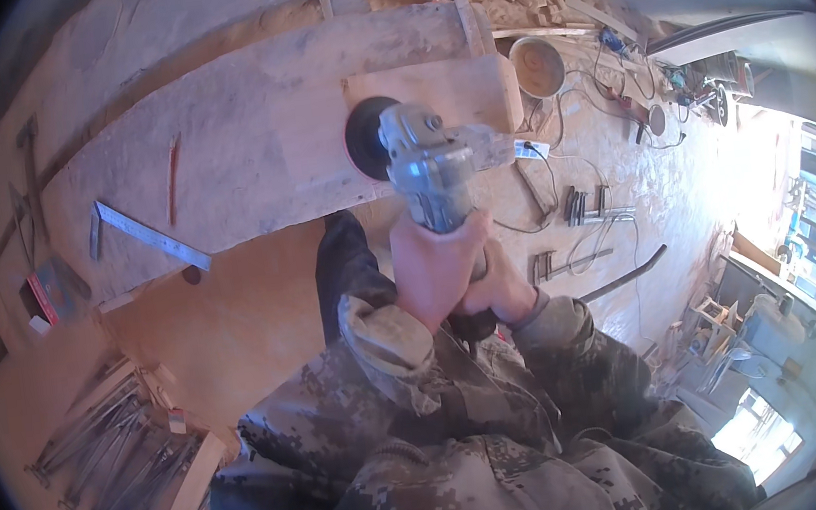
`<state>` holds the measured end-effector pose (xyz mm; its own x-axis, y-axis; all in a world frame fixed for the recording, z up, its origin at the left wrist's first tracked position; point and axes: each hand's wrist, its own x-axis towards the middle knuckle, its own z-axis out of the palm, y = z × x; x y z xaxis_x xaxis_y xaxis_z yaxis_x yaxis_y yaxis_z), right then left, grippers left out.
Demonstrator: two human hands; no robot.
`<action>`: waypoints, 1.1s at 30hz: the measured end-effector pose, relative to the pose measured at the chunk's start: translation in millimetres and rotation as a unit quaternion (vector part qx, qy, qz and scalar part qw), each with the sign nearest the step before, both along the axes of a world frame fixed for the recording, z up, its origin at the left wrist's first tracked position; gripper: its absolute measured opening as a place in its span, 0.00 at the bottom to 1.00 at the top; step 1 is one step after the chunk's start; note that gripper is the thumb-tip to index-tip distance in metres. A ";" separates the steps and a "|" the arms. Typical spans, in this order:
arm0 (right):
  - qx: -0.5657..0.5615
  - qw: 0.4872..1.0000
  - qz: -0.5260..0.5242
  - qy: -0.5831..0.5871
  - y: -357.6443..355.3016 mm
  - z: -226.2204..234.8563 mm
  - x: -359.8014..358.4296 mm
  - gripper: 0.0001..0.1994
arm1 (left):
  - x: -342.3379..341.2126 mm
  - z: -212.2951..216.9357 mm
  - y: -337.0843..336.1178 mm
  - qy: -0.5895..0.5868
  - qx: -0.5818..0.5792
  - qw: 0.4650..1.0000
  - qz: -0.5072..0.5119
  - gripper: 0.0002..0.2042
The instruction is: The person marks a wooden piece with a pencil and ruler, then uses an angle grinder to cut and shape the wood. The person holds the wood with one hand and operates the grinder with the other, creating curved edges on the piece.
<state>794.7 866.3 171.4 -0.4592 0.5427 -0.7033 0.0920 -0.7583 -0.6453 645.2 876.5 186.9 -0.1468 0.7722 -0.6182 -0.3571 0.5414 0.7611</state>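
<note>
My left hand (pixel 427 271) is wrapped round the body of a grey-metal angle grinder (pixel 428 167). Close behind it, my right hand (pixel 502 287) grips the tool's rear end. A dark round disc (pixel 368 141) at the grinder's head lies over the left end of a pale wooden board (pixel 464 82). Whether the disc touches the wood I cannot tell. The board rests on a long dusty workbench (pixel 242 123). My fingertips on the far side of the tool are hidden.
On the bench lie a metal try square (pixel 152 236) and a reddish pencil-like stick (pixel 174 179). Cables, a round wooden-looking dish (pixel 538 67), clamps (pixel 589 206) and another grinder (pixel 638 113) are on the floor to the right. Several metal rods (pixel 129 453) stand at lower left.
</note>
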 end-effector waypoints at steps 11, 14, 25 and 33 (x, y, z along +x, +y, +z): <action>0.026 0.994 0.094 -0.044 -48.7 13.6 1.6 0.32 | -2.4 7.9 -64.2 0.007 -0.042 0.999 0.015 0.09; 0.026 0.997 0.060 -0.036 -53.1 26.7 0.4 0.31 | 4.6 10.3 -72.6 -0.006 -0.038 0.999 0.018 0.10; 0.036 0.998 0.043 -0.023 -49.5 12.5 0.1 0.21 | 1.2 0.7 -65.3 0.016 -0.038 0.999 -0.014 0.10; -0.024 0.995 0.091 -0.017 -33.6 5.4 2.0 0.24 | -2.4 -0.3 -49.6 -0.017 -0.023 1.000 -0.003 0.09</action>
<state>796.7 832.7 176.8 -0.5218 0.4188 -0.7432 0.2515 -0.7570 -0.6031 642.8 826.9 186.6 -0.1205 0.7442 -0.6570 -0.3797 0.5770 0.7231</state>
